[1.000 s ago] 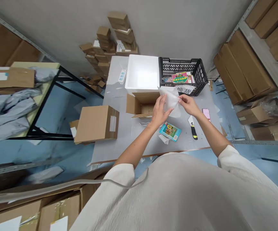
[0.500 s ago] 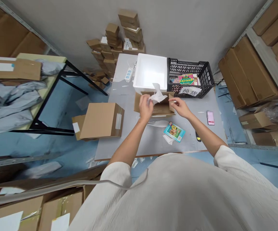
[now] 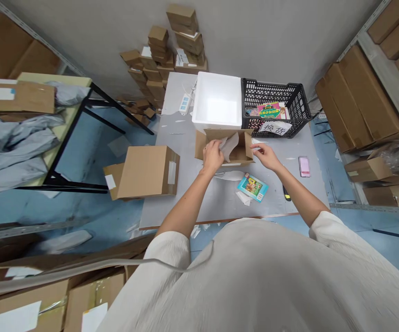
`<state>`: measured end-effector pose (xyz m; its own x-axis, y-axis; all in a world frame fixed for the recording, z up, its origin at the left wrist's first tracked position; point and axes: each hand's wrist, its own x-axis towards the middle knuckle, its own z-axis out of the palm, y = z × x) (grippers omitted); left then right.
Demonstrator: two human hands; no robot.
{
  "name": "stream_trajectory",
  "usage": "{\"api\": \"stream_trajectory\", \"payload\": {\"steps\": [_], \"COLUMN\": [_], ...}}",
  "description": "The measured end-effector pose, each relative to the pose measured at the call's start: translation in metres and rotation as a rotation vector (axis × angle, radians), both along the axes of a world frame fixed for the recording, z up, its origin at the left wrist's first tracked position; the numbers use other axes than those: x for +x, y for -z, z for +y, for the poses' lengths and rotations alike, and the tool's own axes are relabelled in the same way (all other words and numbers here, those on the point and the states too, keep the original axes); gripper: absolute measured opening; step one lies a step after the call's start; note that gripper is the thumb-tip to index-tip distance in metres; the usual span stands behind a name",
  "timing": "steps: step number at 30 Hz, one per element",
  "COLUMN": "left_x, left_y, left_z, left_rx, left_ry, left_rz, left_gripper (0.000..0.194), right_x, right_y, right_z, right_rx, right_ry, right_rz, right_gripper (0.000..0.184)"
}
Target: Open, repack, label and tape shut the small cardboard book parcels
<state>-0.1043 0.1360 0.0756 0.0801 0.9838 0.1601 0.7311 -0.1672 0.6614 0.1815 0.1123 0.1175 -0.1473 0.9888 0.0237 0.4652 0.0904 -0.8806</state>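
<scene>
White paper (image 3: 231,145) sits in the box (image 3: 242,152) above frame centre, by the curled left hand (image 3: 213,156), grip unclear, the right hand (image 3: 265,156) loosely spread alongside.

Open brown cardboard box (image 3: 243,150), flaps (image 3: 199,145) spread, thin whitish sheet (image 3: 230,146) slanting inside

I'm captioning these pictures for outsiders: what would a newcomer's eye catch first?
Probably the bright white bin on the far side of the table, beside a black crate of colourful printed items. Nearer, the left hand holds white paper in the mouth of an open cardboard box. A turquoise booklet lies nearer still.
</scene>
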Motion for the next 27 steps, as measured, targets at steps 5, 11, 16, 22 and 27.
{"api": "stream_trajectory", "payload": {"steps": [5, 11, 16, 22, 27], "left_x": [0.015, 0.054, 0.090, 0.108, 0.111], "left_y": [-0.013, -0.030, -0.013, 0.050, 0.098], "left_z": [-0.012, -0.045, -0.089, -0.113, -0.137], "left_rx": [0.061, 0.118, -0.058, -0.434, -0.633], "left_ry": [0.079, 0.293, 0.493, 0.500, 0.507], "left_rz": [-0.035, -0.135, -0.131, 0.045, 0.177], "left_gripper": [0.041, 0.038, 0.037, 0.041, 0.046], "right_x": [0.008, 0.030, 0.054, 0.070, 0.069], "right_y": [0.010, 0.031, 0.059, 0.107, 0.147], "right_z": [-0.004, -0.015, -0.038, -0.073, -0.102], "right_rx": [-0.022, -0.085, -0.190, -0.402, -0.569], "right_ry": [0.003, 0.037, 0.093, 0.157, 0.102], "right_rz": [-0.004, -0.010, -0.046, -0.130, -0.307], "right_gripper": [0.036, 0.037, 0.035, 0.031, 0.039]}}
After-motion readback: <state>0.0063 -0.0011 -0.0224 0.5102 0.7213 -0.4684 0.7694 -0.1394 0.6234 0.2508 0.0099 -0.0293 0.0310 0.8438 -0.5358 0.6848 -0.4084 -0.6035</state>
